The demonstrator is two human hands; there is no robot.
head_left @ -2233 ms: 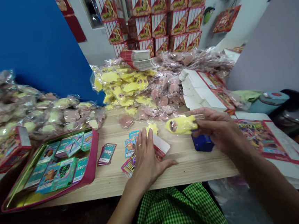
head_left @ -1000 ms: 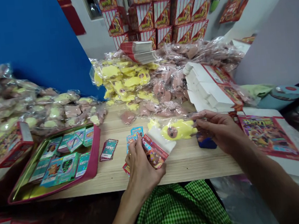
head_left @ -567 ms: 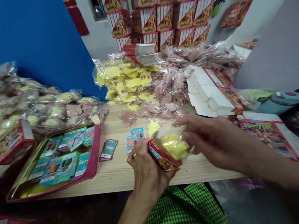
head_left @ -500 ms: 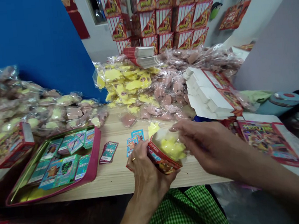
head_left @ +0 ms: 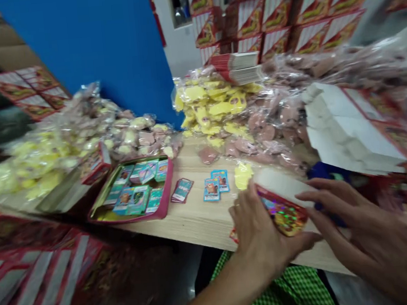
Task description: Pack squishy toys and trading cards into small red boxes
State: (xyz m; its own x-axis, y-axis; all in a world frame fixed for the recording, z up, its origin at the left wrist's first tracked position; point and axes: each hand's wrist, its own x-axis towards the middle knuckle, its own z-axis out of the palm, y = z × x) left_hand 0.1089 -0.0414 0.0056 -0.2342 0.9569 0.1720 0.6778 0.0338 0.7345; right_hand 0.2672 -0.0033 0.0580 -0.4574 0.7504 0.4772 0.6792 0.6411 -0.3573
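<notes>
My left hand (head_left: pixel 258 226) is wrapped around a small red cardboard box (head_left: pixel 283 212) with a shiny, glittering front, tilted above the table. At its top, a white flap (head_left: pixel 281 183) covers the opening, so the contents are hidden. My right hand (head_left: pixel 348 216) has its fingertips on the right end of that flap, pinching its edge; motion blurs it slightly. Left of the box lie a flat yellow piece (head_left: pixel 243 175), blue picture cards (head_left: pixel 215 185) and a small stack of teal cards (head_left: pixel 182 190).
A pink-rimmed tin (head_left: pixel 167 189) holds several card stacks. Bagged yellow toys (head_left: pixel 203 107) and bagged pinkish-brown toys (head_left: pixel 289 114) are heaped behind. Unfolded white cartons (head_left: pixel 351 130) lie at right. A blue panel (head_left: pixel 91 48) stands at the back, beside stacked red boxes (head_left: pixel 278 13).
The view has swung left. The box's white flap now lies over its opening, where yellow contents showed before. My right hand has moved from the opening to the flap.
</notes>
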